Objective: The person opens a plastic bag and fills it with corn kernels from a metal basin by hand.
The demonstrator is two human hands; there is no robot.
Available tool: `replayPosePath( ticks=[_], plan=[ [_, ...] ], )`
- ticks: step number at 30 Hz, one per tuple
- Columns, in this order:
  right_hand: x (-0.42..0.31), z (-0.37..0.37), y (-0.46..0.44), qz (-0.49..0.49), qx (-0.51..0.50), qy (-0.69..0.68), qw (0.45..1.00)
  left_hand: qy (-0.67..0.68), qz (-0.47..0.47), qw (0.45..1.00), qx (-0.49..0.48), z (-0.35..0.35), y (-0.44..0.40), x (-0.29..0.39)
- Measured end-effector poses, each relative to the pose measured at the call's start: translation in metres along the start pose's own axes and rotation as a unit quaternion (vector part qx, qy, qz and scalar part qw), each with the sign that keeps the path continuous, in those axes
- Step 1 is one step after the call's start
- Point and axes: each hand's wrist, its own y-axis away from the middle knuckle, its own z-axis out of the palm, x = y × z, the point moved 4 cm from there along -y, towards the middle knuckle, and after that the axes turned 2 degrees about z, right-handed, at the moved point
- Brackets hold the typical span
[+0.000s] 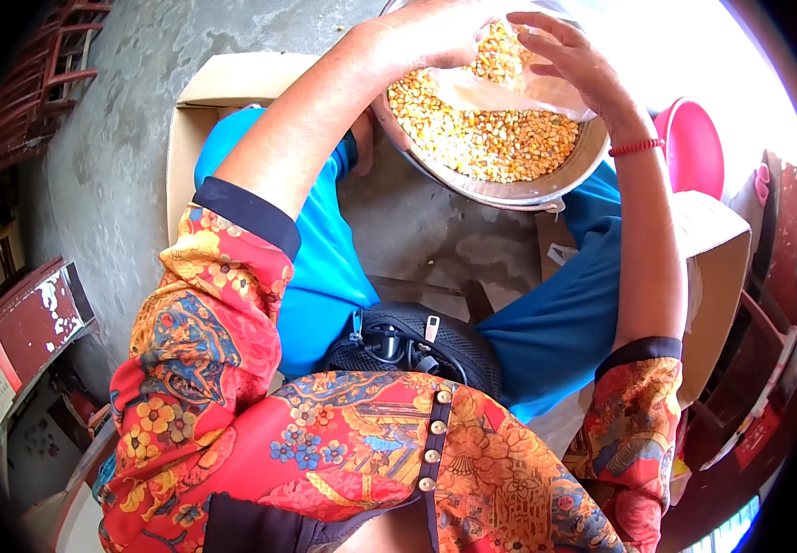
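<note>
A wide metal bucket (pixel 472 192) holds loose yellow corn kernels (pixel 509 147). Inside its mouth lies a clear plastic bag (pixel 472 95), with more kernels (pixel 498 57) showing in it. My left hand (pixel 449 35) is closed at the bag's left edge, its fingertips partly hidden. Over the bag's right side is my right hand (pixel 569 60), a red bead bracelet on the wrist, its fingers apart and bent toward the left hand. Glare washes out part of the bag behind it.
Cardboard (pixel 242 78) stands behind my left arm, and more cardboard (pixel 716 276) is at the right. A pink basin (pixel 693 147) sits right of the bucket. My blue-trousered legs flank the concrete floor (pixel 417 230). A black pouch (pixel 417 346) rests at my waist.
</note>
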Motion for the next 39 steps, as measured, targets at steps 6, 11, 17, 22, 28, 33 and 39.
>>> replayPosePath(
  ticks=[6,11,17,22,28,33,39],
  plan=[
    [0.008,0.012,0.007,0.003,-0.127,0.077,0.989,0.036,0.051,0.998,-0.017,0.001,-0.002,0.0],
    [0.025,0.076,0.027,0.088,-0.355,0.199,0.909,0.022,-0.025,0.999,-0.034,0.001,0.0,-0.001],
    [0.096,0.103,0.018,-0.074,-0.19,0.441,0.874,0.021,-0.029,0.999,-0.017,0.002,0.0,-0.005],
    [0.115,0.117,0.022,-0.078,-0.214,0.471,0.853,0.014,-0.037,0.999,-0.017,-0.002,0.003,0.001],
    [0.131,0.11,0.017,0.139,-0.339,0.295,0.882,0.041,-0.02,0.999,-0.019,0.002,0.0,-0.005],
    [0.109,0.094,0.015,0.187,-0.362,0.135,0.903,0.034,-0.027,0.999,-0.028,-0.002,-0.001,0.003],
    [0.044,0.081,0.023,0.172,-0.39,0.015,0.904,-0.003,-0.019,1.0,-0.023,0.0,-0.001,-0.002]
  ],
)
